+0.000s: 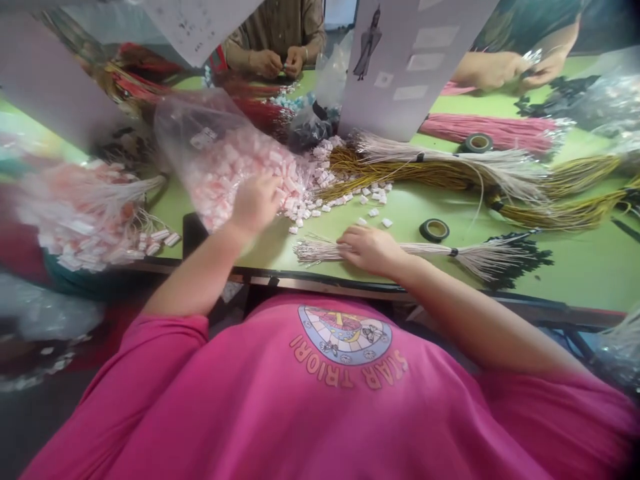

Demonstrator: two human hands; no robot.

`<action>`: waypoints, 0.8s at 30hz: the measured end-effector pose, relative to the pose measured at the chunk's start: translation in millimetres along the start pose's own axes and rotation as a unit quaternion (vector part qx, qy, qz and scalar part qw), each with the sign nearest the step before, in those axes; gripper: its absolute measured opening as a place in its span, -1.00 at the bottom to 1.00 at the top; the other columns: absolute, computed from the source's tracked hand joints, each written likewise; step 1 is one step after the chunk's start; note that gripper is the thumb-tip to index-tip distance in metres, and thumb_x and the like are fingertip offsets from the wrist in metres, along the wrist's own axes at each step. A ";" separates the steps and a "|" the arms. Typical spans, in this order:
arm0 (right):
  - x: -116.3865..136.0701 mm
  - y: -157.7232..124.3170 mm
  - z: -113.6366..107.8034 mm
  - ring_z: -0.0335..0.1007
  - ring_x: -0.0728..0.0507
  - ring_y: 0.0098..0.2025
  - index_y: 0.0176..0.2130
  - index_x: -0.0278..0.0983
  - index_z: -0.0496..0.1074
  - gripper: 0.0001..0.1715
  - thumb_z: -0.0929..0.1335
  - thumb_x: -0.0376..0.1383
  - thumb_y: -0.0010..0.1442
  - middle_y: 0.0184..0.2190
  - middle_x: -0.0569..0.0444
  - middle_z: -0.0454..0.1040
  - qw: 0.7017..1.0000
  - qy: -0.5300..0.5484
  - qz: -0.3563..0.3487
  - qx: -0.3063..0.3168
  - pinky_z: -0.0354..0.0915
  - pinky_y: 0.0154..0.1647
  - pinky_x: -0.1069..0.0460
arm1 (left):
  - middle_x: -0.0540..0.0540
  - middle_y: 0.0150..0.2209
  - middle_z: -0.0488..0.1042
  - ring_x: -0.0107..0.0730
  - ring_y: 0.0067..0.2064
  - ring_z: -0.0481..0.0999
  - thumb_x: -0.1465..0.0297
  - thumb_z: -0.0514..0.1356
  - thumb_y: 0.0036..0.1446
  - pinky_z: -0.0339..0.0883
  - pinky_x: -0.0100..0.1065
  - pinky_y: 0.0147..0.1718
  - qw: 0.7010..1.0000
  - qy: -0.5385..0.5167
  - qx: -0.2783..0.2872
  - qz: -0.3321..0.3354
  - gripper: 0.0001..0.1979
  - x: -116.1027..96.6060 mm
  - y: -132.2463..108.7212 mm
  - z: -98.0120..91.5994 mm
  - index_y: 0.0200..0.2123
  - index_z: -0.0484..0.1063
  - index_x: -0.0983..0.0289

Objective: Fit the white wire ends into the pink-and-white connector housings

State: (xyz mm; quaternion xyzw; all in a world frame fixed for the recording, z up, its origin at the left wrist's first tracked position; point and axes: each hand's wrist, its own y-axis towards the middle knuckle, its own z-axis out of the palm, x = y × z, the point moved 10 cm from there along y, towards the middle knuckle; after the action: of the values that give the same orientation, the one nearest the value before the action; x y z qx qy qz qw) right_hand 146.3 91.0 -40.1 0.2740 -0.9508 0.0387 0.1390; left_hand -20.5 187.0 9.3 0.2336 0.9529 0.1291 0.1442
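Note:
My right hand (370, 248) lies with curled fingers over a bundle of white wires (423, 249) on the green table. Silvery bare ends fan out at the bundle's left. Black tape binds it on the right, where dark connectors (525, 263) spread out. My left hand (257, 200), smeared by motion, is over a heap of small white plastic connector housings (225, 160), pinkish through a clear plastic bag (187, 123). Whether its fingers hold one cannot be made out. Loose housings (383, 198) are scattered between the hands.
Yellow and white wire bundles (425, 170) lie behind my right hand, with a black tape roll (435, 231) nearby. Pink wires (495, 130) lie farther back. At left is a pile of wires with white connectors (85, 220). White partitions (400, 67) stand before co-workers' hands (280, 63).

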 end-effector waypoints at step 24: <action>18.6 26.1 45.7 0.24 -0.07 -0.43 -0.20 -0.25 0.41 -0.70 0.32 -0.16 0.06 -0.40 0.01 0.47 0.975 0.160 -0.015 0.156 0.06 -0.42 0.04 | 0.24 -0.04 0.44 -0.04 -0.05 0.44 0.52 0.07 0.10 0.32 -0.15 -0.13 0.991 0.078 0.083 -0.073 -0.53 51.9 10.4 46.0 0.11 0.33 0.24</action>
State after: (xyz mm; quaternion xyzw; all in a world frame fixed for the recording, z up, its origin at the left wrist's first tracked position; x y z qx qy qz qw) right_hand 106.2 96.8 -78.5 0.2972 -0.8941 0.2280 0.2454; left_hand -45.0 229.1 -41.2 0.1637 0.9831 0.0565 0.0587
